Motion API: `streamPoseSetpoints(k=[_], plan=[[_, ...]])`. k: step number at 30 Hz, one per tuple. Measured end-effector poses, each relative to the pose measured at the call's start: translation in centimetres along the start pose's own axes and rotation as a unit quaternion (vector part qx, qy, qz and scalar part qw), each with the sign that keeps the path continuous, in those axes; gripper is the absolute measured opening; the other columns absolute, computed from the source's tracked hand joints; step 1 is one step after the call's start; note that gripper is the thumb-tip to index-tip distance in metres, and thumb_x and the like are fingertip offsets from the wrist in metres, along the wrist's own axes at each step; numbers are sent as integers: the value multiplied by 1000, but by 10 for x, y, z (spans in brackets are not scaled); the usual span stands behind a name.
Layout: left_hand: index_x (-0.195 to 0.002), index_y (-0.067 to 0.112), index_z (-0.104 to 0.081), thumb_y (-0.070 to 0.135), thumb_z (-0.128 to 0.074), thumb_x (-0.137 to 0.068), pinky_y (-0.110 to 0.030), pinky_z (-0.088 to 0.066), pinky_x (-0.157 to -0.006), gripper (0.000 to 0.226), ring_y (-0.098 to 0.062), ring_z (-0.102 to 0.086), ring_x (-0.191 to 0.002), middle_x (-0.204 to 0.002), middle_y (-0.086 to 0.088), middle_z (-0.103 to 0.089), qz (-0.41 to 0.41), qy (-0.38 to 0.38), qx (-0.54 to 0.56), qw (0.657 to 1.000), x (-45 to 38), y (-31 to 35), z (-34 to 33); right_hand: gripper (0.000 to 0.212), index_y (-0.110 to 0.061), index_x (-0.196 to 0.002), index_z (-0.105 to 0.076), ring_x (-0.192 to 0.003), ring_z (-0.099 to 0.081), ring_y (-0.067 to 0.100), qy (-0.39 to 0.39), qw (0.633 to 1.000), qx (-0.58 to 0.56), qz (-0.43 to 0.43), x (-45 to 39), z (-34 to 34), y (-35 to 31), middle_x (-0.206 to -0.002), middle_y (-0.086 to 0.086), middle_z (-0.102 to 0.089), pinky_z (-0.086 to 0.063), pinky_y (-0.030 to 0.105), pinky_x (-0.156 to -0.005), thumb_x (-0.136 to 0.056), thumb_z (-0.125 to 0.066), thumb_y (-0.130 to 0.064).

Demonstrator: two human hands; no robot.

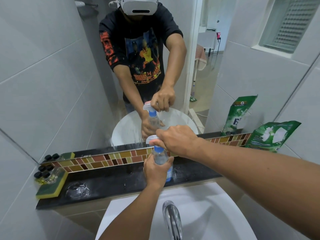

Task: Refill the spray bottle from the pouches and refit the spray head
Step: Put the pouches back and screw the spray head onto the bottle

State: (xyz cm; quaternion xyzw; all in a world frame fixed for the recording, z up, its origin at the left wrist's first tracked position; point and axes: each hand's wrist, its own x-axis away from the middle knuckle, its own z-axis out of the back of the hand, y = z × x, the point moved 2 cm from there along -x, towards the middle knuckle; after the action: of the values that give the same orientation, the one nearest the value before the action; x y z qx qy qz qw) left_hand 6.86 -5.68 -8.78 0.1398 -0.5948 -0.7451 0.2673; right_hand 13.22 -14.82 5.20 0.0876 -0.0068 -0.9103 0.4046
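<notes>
A clear spray bottle [161, 157] stands upright on the black ledge [112, 184] behind the sink. My left hand [155, 172] is wrapped around the bottle's body. On its neck sits the white spray head with a blue collar [156, 145], and my right hand [176, 142] grips that head from above. One green refill pouch [271, 135] leans against the wall at the ledge's right end, apart from both hands. The mirror repeats the bottle and hands.
A white sink [216, 205] with a chrome tap [172, 217] lies below the ledge. On the ledge's left end, a yellow-green sponge [52, 186] carries small black-capped bottles [43, 172]. A crumpled clear wrapper [77, 188] lies beside it. A mosaic tile strip [103, 161] runs under the mirror.
</notes>
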Motion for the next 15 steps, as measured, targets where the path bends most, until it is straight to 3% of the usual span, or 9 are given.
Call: streamPoseSetpoints(k=[10,15], plan=[[-109,24,-70,50,-95,-73,-56,-60,-95,51,-30,-70,-109,-108,-4,-72,11,12,-3,1000,3,-1,-2,51,-25,-94,-39,-63,-57,20,20,1000,-8,-11,8,0,-4,-77,0,-56,-57,40,-62,-97,-23,-73],[-115,22,-73,54,-95,-70,-54,-60,-95,59,-32,-69,-111,-109,-5,-74,6,14,-20,1000,3,-1,-2,64,-26,-93,-46,-62,-54,20,43,997,-40,-56,12,-1,-6,-66,-7,-46,-40,35,-54,-93,-11,-80]])
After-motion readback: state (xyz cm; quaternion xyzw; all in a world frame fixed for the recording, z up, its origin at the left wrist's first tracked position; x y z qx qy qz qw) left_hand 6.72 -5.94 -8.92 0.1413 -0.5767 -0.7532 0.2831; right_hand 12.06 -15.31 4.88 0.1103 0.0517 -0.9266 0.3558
